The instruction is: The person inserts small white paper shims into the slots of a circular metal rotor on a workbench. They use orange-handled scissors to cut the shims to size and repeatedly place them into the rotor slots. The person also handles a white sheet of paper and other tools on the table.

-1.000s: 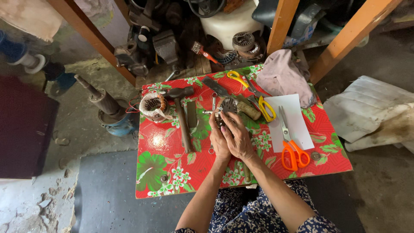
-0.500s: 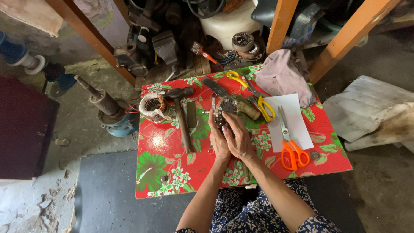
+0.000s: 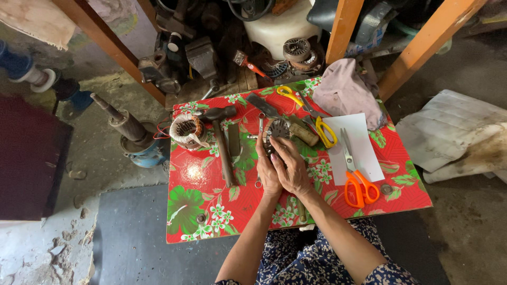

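Both hands close together at table [image 3: 211, 211] middle; left hand [image 3: 268, 174] and right hand [image 3: 292, 170] clamp round finned metal rotor [image 3: 277, 128], fingers wrapped on near side; judgement: keep rotor steady, thumbs off fins; wrench [image 3: 260, 132] touches grip's left; hammer [image 3: 222, 140] further left; coil [image 3: 187, 131] beyond; scissors [image 3: 356, 177] well right.

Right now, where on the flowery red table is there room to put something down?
The near left corner of the table, below the hammer, is bare. Around both hands, the scissors and the paper, it is crowded.
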